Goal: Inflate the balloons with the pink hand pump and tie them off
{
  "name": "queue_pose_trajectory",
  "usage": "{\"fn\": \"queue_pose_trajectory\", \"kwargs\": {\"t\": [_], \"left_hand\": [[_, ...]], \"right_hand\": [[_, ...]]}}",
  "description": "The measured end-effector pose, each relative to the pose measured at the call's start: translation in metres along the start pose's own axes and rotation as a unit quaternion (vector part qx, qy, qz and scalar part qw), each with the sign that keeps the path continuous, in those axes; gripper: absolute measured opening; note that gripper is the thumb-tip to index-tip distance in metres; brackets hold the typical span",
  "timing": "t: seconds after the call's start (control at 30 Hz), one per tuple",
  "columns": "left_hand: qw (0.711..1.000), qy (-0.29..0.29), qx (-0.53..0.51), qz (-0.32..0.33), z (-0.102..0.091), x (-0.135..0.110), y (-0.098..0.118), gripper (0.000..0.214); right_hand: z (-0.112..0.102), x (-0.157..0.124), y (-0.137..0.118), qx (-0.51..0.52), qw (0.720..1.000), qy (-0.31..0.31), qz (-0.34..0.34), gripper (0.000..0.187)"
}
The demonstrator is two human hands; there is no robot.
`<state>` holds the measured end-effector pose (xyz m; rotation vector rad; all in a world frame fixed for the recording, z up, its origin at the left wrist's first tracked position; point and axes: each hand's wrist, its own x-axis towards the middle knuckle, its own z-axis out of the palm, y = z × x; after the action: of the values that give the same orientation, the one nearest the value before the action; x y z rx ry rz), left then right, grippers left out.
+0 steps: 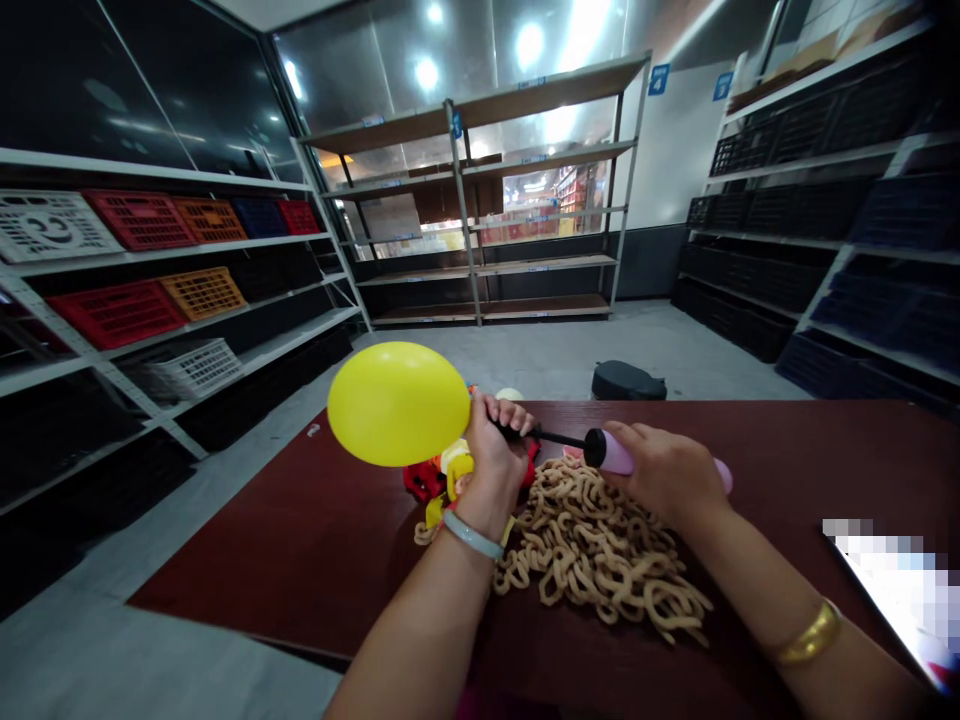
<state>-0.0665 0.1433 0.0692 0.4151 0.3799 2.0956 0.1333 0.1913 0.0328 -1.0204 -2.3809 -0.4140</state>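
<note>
My left hand (pixel 495 450) is closed around the neck of an inflated yellow balloon (pixel 397 403) and the black nozzle of a hand pump. My right hand (pixel 664 475) grips the pink body of the pump (pixel 611 452), held level above the table. The balloon bulges out to the left of my left fist. Under both hands lies a heap of tan curly clips (pixel 600 555) on the dark red table (pixel 300 540). Red and yellow uninflated balloons (pixel 431 480) lie just below my left hand.
A phone or tablet (pixel 900 590) lies at the table's right edge. A black bag (pixel 628 381) sits on the floor beyond the table. Shelving with coloured crates (pixel 142 300) lines the left wall, dark crates (pixel 825 200) the right, and bare shelves (pixel 495 230) the back.
</note>
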Motion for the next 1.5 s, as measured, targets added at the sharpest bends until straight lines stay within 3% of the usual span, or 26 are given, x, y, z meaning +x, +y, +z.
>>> {"fn": "queue_pose_trajectory", "kwargs": {"t": [0.17, 0.33, 0.47, 0.73, 0.87, 1.07, 1.37, 1.5], "left_hand": [[0.999, -0.022, 0.006, -0.048, 0.004, -0.019, -0.036, 0.043], [0.999, -0.013, 0.014, -0.042, 0.003, -0.021, -0.041, 0.044], [0.999, -0.009, 0.023, -0.025, 0.003, -0.012, -0.025, 0.043], [0.999, 0.022, 0.009, 0.034, 0.001, 0.014, 0.036, 0.044], [0.998, 0.019, 0.002, 0.053, 0.001, 0.014, 0.044, 0.044], [0.999, -0.005, -0.009, 0.051, 0.004, 0.008, 0.028, 0.045], [0.999, -0.026, 0.010, -0.025, 0.011, -0.021, -0.026, 0.044], [0.999, -0.024, 0.005, -0.033, 0.012, -0.027, -0.034, 0.045]], "right_hand": [[-0.001, -0.001, -0.016, 0.031, 0.999, -0.015, 0.008, 0.047], [0.000, 0.000, -0.019, 0.047, 0.999, -0.019, 0.002, 0.046], [0.007, 0.003, -0.015, 0.061, 0.998, -0.014, -0.010, 0.047], [0.009, 0.006, 0.012, 0.034, 0.999, 0.004, -0.007, 0.049], [0.005, 0.005, 0.020, 0.006, 1.000, 0.006, 0.003, 0.051], [0.002, 0.002, 0.013, 0.000, 1.000, 0.006, 0.007, 0.053], [-0.004, 0.000, -0.019, 0.051, 0.999, -0.003, 0.017, 0.048], [-0.003, 0.001, -0.024, 0.063, 0.998, -0.005, 0.019, 0.046]]}}
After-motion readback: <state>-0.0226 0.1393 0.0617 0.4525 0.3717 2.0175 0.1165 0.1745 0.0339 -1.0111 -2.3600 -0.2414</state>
